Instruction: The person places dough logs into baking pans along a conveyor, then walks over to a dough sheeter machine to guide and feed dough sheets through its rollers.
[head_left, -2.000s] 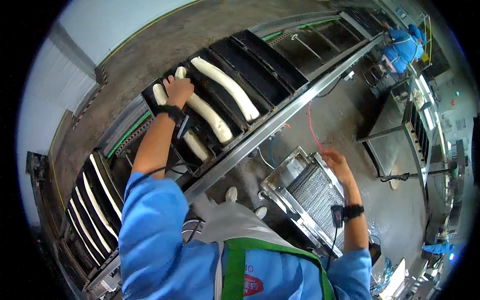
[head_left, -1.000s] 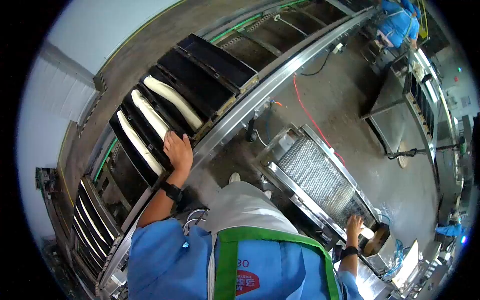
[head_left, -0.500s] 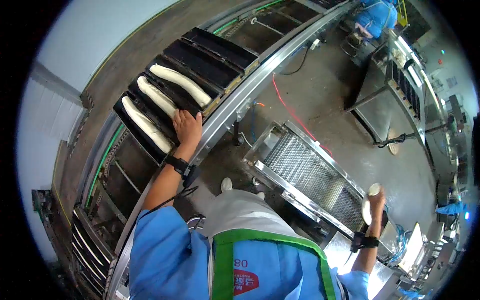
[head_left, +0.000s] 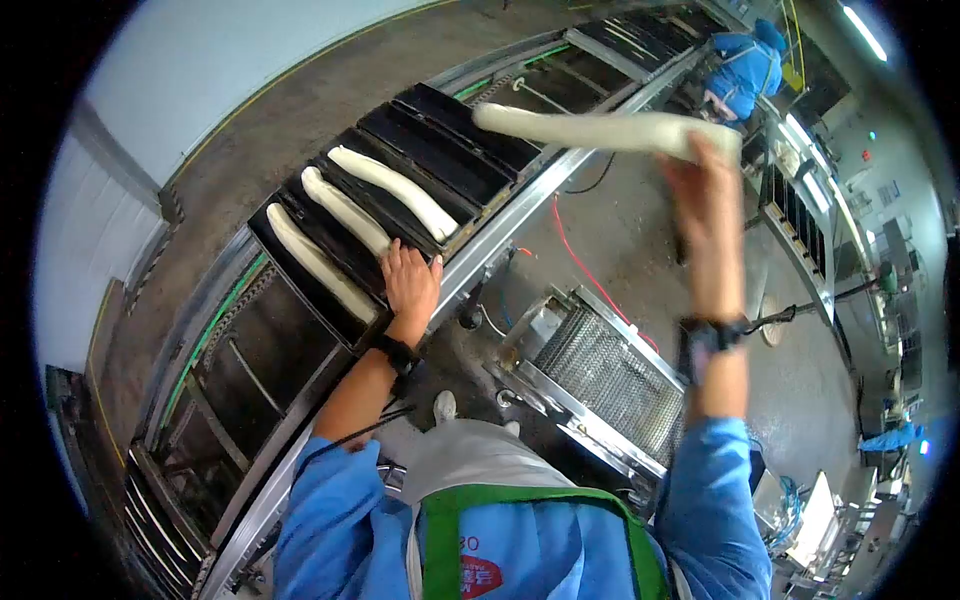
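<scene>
My right hand (head_left: 703, 175), blurred by motion, grips one end of a long pale dough strip (head_left: 590, 131). That strip stretches out to the left, in the air over the rail and the far trays. My left hand (head_left: 412, 284) lies with its fingers laid out over the near end of the middle dough strip (head_left: 345, 210), at the edge of a black baking tray (head_left: 375, 185). Beside it, one dough strip (head_left: 318, 262) rests in the left channel and another (head_left: 395, 190) in the channel to the right. Two further channels (head_left: 425, 150) hold no dough.
The trays sit on a conveyor with a metal rail (head_left: 520, 225). A metal mesh belt (head_left: 610, 375) stands to the right of my feet. A co-worker in blue (head_left: 748, 72) is at the far right. More trays (head_left: 165, 520) with thin strips lie lower left.
My right hand has swung up and forward from beside the mesh belt, bringing the dough strip toward the trays. My left hand stays on the middle strip's end while the view shifts slightly.
</scene>
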